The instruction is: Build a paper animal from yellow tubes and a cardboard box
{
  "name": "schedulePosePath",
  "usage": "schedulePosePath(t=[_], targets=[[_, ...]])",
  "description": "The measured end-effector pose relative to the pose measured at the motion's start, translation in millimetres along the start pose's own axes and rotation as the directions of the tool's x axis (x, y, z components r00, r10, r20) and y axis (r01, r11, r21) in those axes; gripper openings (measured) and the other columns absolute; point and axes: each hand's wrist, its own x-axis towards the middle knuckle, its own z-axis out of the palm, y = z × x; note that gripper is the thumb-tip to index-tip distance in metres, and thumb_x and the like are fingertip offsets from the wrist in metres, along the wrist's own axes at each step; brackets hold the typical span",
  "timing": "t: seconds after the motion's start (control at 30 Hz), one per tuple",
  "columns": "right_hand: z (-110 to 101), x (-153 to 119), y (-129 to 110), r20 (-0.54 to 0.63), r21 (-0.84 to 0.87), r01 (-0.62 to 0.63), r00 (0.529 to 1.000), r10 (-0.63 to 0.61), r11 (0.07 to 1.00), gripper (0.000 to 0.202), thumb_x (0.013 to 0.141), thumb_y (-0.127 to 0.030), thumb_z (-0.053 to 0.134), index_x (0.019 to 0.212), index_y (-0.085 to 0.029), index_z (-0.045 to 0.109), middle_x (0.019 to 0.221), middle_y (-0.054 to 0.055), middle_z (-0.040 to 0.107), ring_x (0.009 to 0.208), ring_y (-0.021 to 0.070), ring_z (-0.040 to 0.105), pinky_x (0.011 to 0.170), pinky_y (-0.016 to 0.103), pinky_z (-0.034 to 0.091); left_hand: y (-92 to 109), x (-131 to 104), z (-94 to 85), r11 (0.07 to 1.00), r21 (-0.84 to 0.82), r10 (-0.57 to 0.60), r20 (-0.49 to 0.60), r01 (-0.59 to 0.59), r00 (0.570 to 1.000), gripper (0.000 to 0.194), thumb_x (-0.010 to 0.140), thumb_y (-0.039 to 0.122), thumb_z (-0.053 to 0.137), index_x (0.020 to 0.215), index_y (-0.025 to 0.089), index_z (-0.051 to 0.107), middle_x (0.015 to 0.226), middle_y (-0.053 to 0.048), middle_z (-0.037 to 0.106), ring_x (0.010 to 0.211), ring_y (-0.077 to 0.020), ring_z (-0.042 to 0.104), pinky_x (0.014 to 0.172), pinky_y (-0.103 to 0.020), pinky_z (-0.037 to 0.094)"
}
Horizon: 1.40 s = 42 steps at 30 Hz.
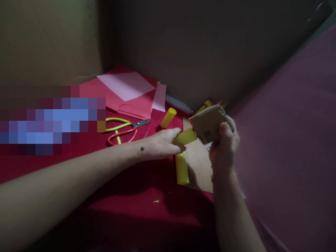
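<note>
My left hand (168,143) grips a yellow paper roll (186,137) between thumb and fingers. The roll's right end meets the lower left edge of a small cardboard piece (210,122) with dark writing. My right hand (225,147) holds that cardboard tilted up, its thumb on the face towards me. Just below my left hand lies another yellow roll (182,169), at the left edge of a flat brown board (201,168). A third yellow roll (168,118) rests above my left wrist.
Scissors (131,125) with yellow and red handles lie left of the rolls on the red cloth (126,182). Pink and red paper sheets (126,84) are stacked behind. A dark wall stands at the back, and a pink surface (294,140) rises at the right.
</note>
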Motion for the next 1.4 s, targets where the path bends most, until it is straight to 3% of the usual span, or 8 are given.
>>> schedulePosePath(t=[0.7, 1.0, 1.4], targets=[[-2.1, 0.9, 0.9, 0.025, -0.089, 0.056, 0.998, -0.054, 0.994, 0.031, 0.082, -0.040, 0.056, 0.109, -0.026, 0.064, 0.088, 0.001, 0.064, 0.083, 0.0192, 0.064, 0.074, 0.034, 0.052, -1.1, -1.7, 0.2, 0.998, -0.033, 0.053, 0.007, -0.053, 0.999, 0.014, 0.080, 0.030, 0.055, 0.085, 0.020, 0.047, 0.085, -0.002, 0.057, 0.078, -0.0186, 0.054, 0.065, -0.031, 0.040], [-0.6, -0.8, -3.4, 0.023, -0.087, 0.053, 0.998, -0.051, 0.995, 0.032, 0.082, -0.036, 0.055, 0.110, -0.027, 0.065, 0.097, 0.001, 0.067, 0.092, 0.0221, 0.064, 0.084, 0.041, 0.051, -1.4, -3.3, -0.2, 0.997, -0.076, 0.031, -0.013, -0.032, 0.999, 0.015, 0.080, 0.030, 0.054, 0.089, 0.019, 0.050, 0.088, -0.003, 0.059, 0.083, -0.0203, 0.057, 0.067, -0.031, 0.041], [2.0, -1.9, 1.1, 0.004, -0.080, 0.020, 1.000, -0.020, 0.997, 0.033, 0.082, -0.039, 0.055, 0.110, -0.024, 0.066, 0.097, 0.003, 0.068, 0.091, 0.0229, 0.065, 0.084, 0.042, 0.052, -1.4, -4.0, -0.9, 0.997, 0.023, 0.073, -0.008, -0.073, 0.997, 0.014, 0.081, 0.030, 0.053, 0.084, 0.020, 0.043, 0.083, -0.001, 0.055, 0.076, -0.0175, 0.054, 0.063, -0.029, 0.039]])
